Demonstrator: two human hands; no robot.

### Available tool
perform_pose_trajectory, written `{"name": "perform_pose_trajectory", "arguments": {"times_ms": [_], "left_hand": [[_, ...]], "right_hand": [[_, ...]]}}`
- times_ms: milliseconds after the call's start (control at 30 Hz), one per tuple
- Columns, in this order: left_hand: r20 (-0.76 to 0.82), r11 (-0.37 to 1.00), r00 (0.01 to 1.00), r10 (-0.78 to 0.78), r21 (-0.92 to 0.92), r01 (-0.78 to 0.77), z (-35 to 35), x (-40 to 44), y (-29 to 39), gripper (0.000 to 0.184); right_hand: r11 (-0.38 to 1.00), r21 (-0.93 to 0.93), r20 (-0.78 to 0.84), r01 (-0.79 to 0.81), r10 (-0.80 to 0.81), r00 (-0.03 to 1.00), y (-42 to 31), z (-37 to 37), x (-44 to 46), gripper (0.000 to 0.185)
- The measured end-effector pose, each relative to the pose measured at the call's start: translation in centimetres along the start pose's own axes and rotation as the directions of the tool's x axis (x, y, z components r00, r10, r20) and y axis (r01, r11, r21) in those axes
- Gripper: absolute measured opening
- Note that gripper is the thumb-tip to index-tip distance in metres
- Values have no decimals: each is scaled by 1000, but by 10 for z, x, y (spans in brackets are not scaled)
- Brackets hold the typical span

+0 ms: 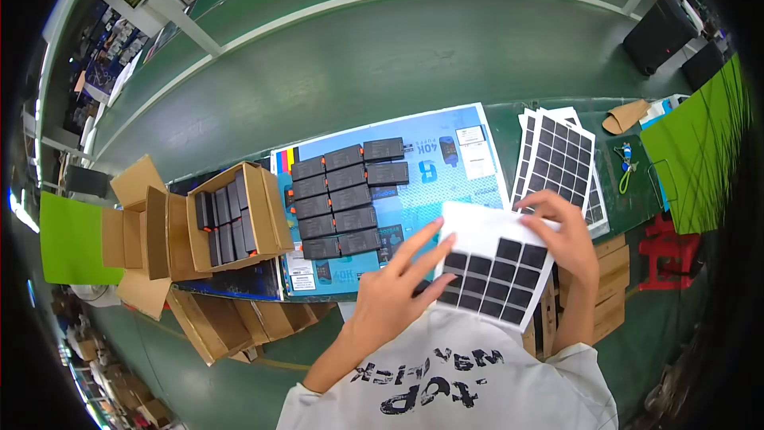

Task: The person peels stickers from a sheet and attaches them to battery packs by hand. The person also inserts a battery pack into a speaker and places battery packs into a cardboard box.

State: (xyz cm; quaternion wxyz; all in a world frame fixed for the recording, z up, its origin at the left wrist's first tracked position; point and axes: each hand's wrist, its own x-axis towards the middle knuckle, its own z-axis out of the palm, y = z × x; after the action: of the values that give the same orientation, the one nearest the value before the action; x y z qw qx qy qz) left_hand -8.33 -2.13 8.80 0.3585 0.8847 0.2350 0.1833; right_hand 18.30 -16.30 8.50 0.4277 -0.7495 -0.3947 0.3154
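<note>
Tilted in front of my chest is a white sheet of black square stickers (469, 227), its upper part bare where squares are absent. My right hand (565, 239) pinches its upper right edge between thumb and fingers. At the left edge, my left hand (398, 283) has its fingers bent around the sheet, thumb over the front; a small dark patch shows between thumb and fingers, too hidden to name. Left of the sheet, several black box-shaped devices (346, 178) with orange bits lie in rows on a blue printed sheet (446, 183).
An open cardboard box (278, 215) holds more black devices, beside another open carton (135, 227). More sticker sheets (561, 155) are stacked at right, near a green cord (625, 179) and a brown paper piece (626, 116). A red stool (668, 259) stands beyond.
</note>
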Motion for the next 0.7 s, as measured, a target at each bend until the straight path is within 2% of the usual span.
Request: {"name": "perform_pose_trajectory", "arguments": {"times_ms": [33, 100, 133, 167, 233, 267, 300, 333, 367, 400, 467, 500, 533, 600, 633, 667, 700], "left_hand": [[9, 1000, 1000, 2, -1, -2, 1, 3, 3, 46], [218, 978, 975, 48, 188, -91, 1, 8, 6, 61], [241, 964, 970, 38, 248, -100, 3, 9, 4, 59], [244, 962, 969, 38, 253, -102, 4, 10, 1, 59], [196, 990, 980, -37, 139, 10, 5, 12, -7, 52], [203, 990, 978, -43, 141, 14, 3, 13, -9, 52], [192, 992, 979, -64, 120, 41, -2, 16, -12, 47], [179, 993, 980, -84, 98, 67, -6, 20, -15, 41], [147, 989, 981, -130, -51, 139, -9, 24, -16, 32], [144, 988, 980, -134, -52, 143, -12, 26, -20, 32], [170, 965, 967, -189, -148, 215, -20, 31, -31, 28], [256, 920, 919, -299, -177, 349, -27, 33, -28, 29], [253, 917, 918, -306, -181, 356, -30, 34, -32, 29], [330, 868, 878, -347, -241, 434, -33, 38, -39, 32], [321, 854, 882, -346, -283, 438, -36, 41, -34, 39], [321, 854, 882, -344, -285, 436, -33, 39, -36, 39], [264, 928, 937, -229, -231, 292, -28, 33, -40, 43]], "right_hand": [[998, 62, 78, 6, -11, 997, -5, 7, -1, 18], [979, 189, 157, 82, -113, 981, -3, 26, -2, 18], [980, 201, 272, 0, -55, 961, -5, 27, -1, 17], [979, 206, 269, 1, -58, 961, -6, 30, 1, 17], [990, 144, 300, -1, -43, 953, -7, 37, 7, 18], [986, 152, 381, -74, 10, 924, -11, 35, 9, 21], [985, 156, 384, -78, 12, 923, -9, 36, 11, 21], [966, 241, 390, -94, -7, 921, -5, 39, 13, 24], [940, 322, 395, -111, -27, 918, -1, 42, 15, 26], [927, 373, 394, -34, -125, 911, 7, 43, 15, 36], [911, 392, 450, -128, -69, 890, 16, 51, 3, 47], [916, 327, 490, -232, 45, 870, 16, 53, -2, 53], [917, 323, 498, -236, 47, 866, 16, 59, -4, 53], [798, 549, 380, -251, 30, 924, 16, 72, -5, 58], [799, 546, 381, -252, 31, 924, 17, 76, -7, 58], [762, 603, 308, -235, 49, 950, 19, 81, -8, 62], [723, 658, 232, -211, 73, 970, 19, 84, -9, 65]]}}
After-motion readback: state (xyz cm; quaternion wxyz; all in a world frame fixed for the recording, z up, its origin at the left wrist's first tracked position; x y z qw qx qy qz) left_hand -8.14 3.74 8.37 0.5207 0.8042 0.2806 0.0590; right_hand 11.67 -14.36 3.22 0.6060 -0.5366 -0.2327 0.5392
